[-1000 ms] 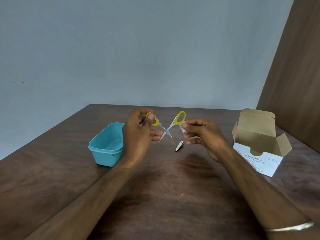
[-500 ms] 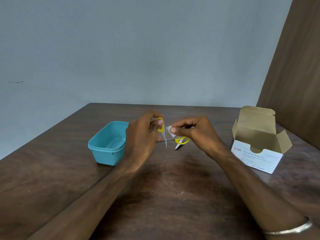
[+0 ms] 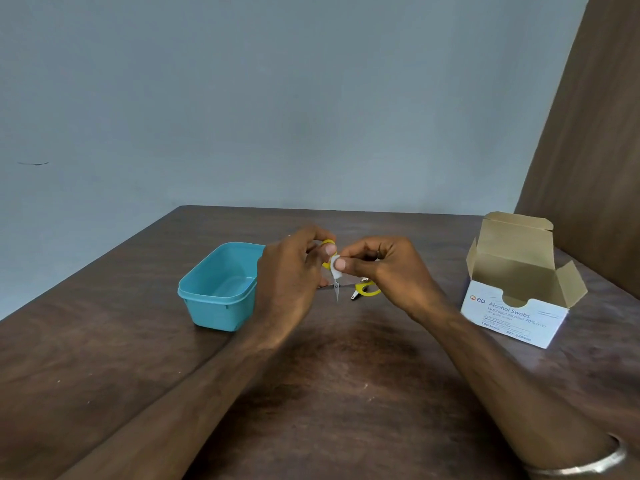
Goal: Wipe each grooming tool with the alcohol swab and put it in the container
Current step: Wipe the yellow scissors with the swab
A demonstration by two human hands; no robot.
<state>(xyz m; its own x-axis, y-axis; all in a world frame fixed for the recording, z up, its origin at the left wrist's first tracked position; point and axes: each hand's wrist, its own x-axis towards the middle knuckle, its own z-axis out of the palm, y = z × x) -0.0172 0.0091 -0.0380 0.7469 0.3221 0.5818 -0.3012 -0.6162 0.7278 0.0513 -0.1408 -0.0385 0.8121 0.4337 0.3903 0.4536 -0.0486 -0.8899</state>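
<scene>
My left hand (image 3: 291,275) grips the upper yellow handle of small scissors (image 3: 336,289), which are spread wide open above the table. One blade points down, the other yellow handle loop hangs at the lower right. My right hand (image 3: 384,268) pinches a white alcohol swab (image 3: 334,267) around the upright blade, just under my left thumb. A metal nail clipper (image 3: 356,294) lies on the table behind the scissors, partly hidden. The teal container (image 3: 221,289) stands to the left, with nothing visible inside.
An opened white box of alcohol swabs (image 3: 516,313) sits at the right on the dark wooden table (image 3: 329,393). A brown panel rises at the far right, and a grey wall stands behind the table.
The scissors turned from both handles up to one blade pointing down. My right hand moved in and wrapped the swab around the blade near my left thumb.
</scene>
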